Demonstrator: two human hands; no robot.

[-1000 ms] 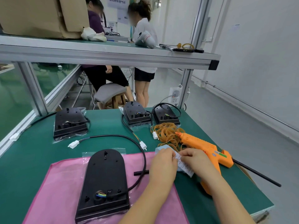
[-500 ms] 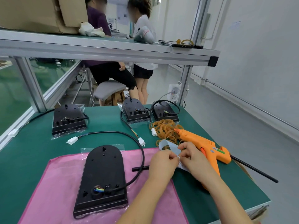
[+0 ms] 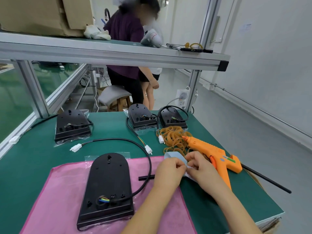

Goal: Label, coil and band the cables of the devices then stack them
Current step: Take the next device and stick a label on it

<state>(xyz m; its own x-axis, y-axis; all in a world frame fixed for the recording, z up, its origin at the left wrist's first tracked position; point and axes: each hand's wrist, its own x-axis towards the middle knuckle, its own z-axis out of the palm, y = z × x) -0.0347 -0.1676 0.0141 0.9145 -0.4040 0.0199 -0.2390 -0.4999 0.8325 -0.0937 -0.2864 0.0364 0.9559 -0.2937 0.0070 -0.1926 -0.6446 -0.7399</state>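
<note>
A factory assembly workshop: green-matted workbench with aluminium-frame shelf, glue gun, rubber bands.

1. The left hand is bare, its back smooth and rounded, the knuckles showing as soft bumps.
2. The right hand is bare as well, of the same build, narrowing to a slim wrist.
3. The left forearm is bare along all that can be seen of it, slender and even in width.
4. The right forearm is likewise bare up to the edge of view.
5. The nails are too small to judge, and the rest of the person is out of sight.
</note>
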